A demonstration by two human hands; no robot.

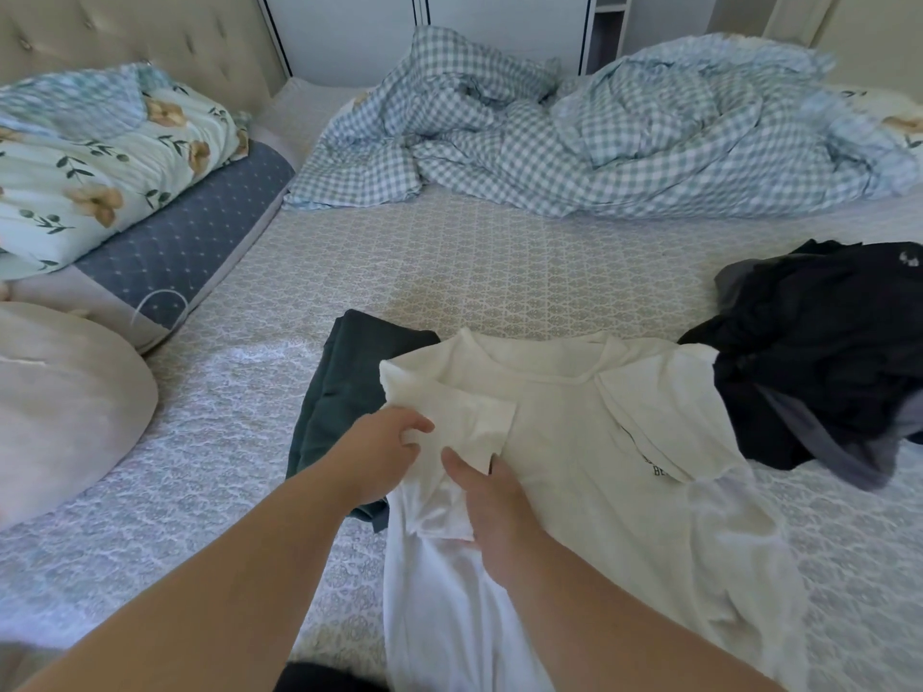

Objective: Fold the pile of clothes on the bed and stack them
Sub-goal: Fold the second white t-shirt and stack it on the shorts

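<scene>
The white T-shirt lies on the bed, collar far, long axis toward the person. Left hand pinches its folded-in left sleeve; right hand grips beside it. Unfolded dark pile waits right.

Home bedroom. Identified by a bed under a patterned mattress cover, backed by a tufted beige headboard. Further confirmed by a crumpled gingham duvet, a floral quilt folded over a blue pillow, and white wardrobe doors behind the bed.
</scene>
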